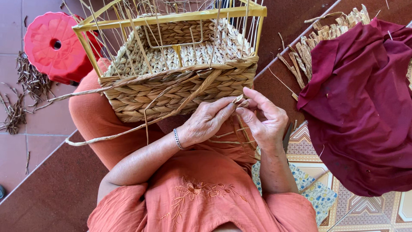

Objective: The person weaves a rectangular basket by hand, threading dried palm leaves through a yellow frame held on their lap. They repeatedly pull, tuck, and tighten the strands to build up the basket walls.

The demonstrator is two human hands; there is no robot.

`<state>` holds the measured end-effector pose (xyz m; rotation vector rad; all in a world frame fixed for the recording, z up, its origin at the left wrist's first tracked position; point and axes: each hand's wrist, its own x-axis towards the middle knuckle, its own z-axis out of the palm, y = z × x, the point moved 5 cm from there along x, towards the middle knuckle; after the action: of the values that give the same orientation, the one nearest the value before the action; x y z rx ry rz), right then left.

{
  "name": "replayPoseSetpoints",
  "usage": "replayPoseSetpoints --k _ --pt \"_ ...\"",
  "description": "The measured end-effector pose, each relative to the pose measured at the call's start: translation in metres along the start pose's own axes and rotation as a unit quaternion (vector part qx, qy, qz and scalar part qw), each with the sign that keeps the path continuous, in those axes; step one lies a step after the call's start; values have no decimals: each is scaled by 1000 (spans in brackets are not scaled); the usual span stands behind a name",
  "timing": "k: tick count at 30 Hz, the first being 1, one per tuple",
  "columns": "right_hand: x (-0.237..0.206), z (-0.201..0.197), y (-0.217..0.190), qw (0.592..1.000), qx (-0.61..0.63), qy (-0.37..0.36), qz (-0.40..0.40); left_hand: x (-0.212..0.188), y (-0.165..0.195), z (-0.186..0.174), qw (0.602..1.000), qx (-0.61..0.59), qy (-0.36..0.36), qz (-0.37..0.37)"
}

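A half-woven rectangular straw basket (180,81) on a yellow wire frame (171,19) rests on my lap, tilted toward me. My left hand (206,120), with a silver bracelet at the wrist, and my right hand (264,118) meet at the basket's lower right corner. Both pinch a twisted straw strand (240,101) between thumb and fingers. A long loose strand (141,122) runs from the basket's front down to the left over my knee. I wear orange clothes.
A red plastic stool (53,45) stands at the upper left, beside scattered dry straw scraps (21,94) on the tiled floor. A dark red cloth (365,107) covers a bundle of straw (326,38) at the right. A patterned mat (369,206) lies at the lower right.
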<state>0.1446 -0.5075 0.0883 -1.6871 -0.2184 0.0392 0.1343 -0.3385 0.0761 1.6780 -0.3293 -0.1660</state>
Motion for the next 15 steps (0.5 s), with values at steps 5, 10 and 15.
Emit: replayPoseSetpoints --k 5,10,15 --pt "5 -2 -8 993 -82 -64 -62 -2 -9 -1 982 9 -84 -170" --pt "18 -1 -12 995 -43 -57 -74 -1 10 -5 995 -67 -10 69" --pt "30 -5 -18 991 -11 -38 -128 -10 -15 9 953 -270 -19 -135"
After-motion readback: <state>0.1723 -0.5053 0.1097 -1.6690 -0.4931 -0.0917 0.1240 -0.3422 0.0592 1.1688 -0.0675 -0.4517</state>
